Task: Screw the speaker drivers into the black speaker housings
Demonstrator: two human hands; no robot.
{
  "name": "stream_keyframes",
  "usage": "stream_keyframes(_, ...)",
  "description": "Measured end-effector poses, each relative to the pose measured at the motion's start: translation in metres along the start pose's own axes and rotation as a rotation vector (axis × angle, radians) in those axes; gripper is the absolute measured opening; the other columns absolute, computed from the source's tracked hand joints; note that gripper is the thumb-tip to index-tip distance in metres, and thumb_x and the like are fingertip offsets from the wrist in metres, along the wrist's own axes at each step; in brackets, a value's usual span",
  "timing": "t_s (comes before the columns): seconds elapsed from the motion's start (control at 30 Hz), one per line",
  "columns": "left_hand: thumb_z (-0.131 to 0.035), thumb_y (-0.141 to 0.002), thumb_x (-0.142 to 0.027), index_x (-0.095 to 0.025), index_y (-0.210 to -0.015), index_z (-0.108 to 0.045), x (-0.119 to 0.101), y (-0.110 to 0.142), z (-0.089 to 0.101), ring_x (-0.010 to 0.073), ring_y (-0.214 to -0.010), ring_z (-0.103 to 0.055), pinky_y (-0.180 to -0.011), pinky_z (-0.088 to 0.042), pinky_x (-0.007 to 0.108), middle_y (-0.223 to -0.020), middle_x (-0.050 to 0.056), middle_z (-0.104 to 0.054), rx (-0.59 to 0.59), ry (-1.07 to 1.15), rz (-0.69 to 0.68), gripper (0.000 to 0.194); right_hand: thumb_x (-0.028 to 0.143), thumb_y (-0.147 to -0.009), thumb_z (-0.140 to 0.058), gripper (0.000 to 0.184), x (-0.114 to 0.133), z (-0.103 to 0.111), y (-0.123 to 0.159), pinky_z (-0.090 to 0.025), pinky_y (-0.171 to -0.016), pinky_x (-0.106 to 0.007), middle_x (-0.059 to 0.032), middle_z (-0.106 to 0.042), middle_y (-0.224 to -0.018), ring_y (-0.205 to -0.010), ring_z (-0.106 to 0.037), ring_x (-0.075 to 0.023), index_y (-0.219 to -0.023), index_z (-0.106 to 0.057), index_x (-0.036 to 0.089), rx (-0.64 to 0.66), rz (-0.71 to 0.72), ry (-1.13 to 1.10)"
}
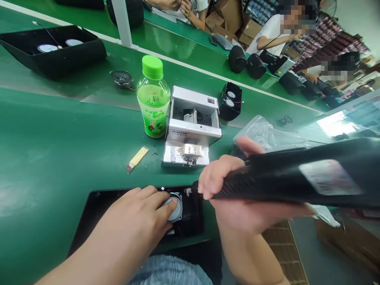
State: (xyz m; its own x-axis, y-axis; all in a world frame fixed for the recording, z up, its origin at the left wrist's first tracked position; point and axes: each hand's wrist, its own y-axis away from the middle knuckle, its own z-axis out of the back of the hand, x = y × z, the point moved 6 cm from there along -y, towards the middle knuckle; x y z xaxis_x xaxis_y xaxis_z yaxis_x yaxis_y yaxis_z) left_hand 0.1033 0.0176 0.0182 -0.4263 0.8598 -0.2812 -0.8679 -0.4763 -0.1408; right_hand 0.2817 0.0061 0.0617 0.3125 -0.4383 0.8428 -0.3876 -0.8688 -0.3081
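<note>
A green workbench (53, 150) fills most of the view, with co-workers (268, 33) seated beyond it at about 1 o'clock from the dark panel that lies before the person. The black tool (282, 170) looms largest of the things near the hands, at between 2 and 3 o'clock from that panel; the right hand (239, 215) has its fingers wrapped around the ribbed handle, clamped on it. The black panel (192, 217) lies on the bench below. At 1 o'clock from it stands a metal machine (192, 136), at 12 a green-capped bottle (153, 105), and just short of that a cutter (137, 159). The small round speaker (178, 209) sits in the panel, toward its 3 o'clock end, with the left hand (141, 213) over it, fingers parted on the disc; whether they pinch its rim cannot be told. Near its 1 o'clock edge is a whitish bit (188, 192), close to the tool's nose; contact is unclear. To work well here, I would press the speaker flat and evenly, fingertips clear of the nose, support the tool's weight with a relaxed wrist, and bring the nose in slowly so nothing slips onto the disc.
</note>
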Motion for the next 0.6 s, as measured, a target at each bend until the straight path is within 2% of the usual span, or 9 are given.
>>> stream_keyframes(0.13,-0.092,-0.081,-0.017,-0.024,-0.108,-0.083,0.0,0.001,0.002,0.026,-0.084,-0.077,-0.065,-0.054,0.041,-0.106,0.001,-0.087,-0.001,0.032,0.002,0.029,0.089,-0.082,-0.073,0.068,0.005,0.003,-0.002,-0.053,-0.045,-0.034,-0.0012,-0.073,-0.06,-0.044,-0.059,-0.0208,-0.123,-0.085,0.036,-0.033,-0.062,-0.058)
stream_keyframes(0.27,-0.093,-0.082,-0.018,-0.025,-0.109,-0.082,0.001,0.002,0.003,0.0253,-0.083,-0.075,-0.066,-0.051,0.041,-0.101,-0.001,-0.086,-0.016,0.054,0.001,0.029,0.088,-0.083,-0.073,0.067,-0.003,0.004,-0.002,-0.053,-0.044,-0.034,-0.0019,-0.074,-0.061,-0.044,-0.059,-0.021,-0.123,-0.086,0.036,-0.028,-0.08,-0.071)
stream_keyframes(0.4,-0.093,-0.083,-0.019,-0.023,-0.11,-0.082,-0.001,0.002,0.002,0.0258,-0.084,-0.075,-0.066,-0.049,0.043,-0.105,0.0,-0.086,-0.022,0.05,0.002,0.029,0.087,-0.084,-0.074,0.065,-0.009,0.005,-0.003,-0.053,-0.046,-0.033,-0.0021,-0.074,-0.061,-0.045,-0.058,-0.0202,-0.122,-0.086,0.036,-0.027,-0.075,-0.06)
stream_keyframes(0.6,-0.083,-0.093,-0.021,-0.022,-0.112,-0.081,-0.003,0.004,-0.002,0.0265,-0.085,-0.073,-0.066,-0.047,0.043,-0.104,0.001,-0.085,-0.022,0.046,-0.013,0.019,0.083,-0.086,-0.075,0.06,-0.014,0.003,-0.002,-0.052,-0.044,-0.032,-0.0023,-0.074,-0.06,-0.044,-0.057,-0.0197,-0.121,-0.085,0.035,-0.015,-0.082,-0.077)
